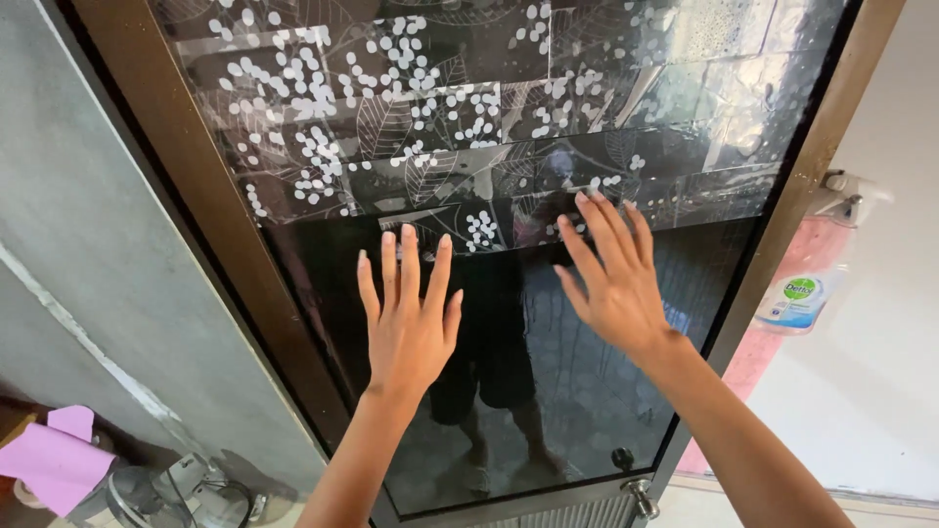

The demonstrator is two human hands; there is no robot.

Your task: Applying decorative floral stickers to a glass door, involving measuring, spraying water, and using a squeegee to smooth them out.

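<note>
Pink cloth (pixel 51 460) sitting low at the far left by the grey wall (pixel 88 244). Left hand (pixel 409 318) spread flat and empty on the dark glass door (pixel 548 372), just under the patterned film (pixel 440 108). Right hand (pixel 611 279) same deal, fingers wide, tips touching the film's lower edge, soap bottle (pixel 797 298) off right.

Dark glass door panel (pixel 548 391) stands upright in a brown frame. Patterned film (pixel 469 108), leaves and white dots, covers its upper part.

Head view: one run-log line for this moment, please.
left hand: flat, fingers spread on glass door | right hand: fingertips at patterned film edge | holding: nothing
</note>
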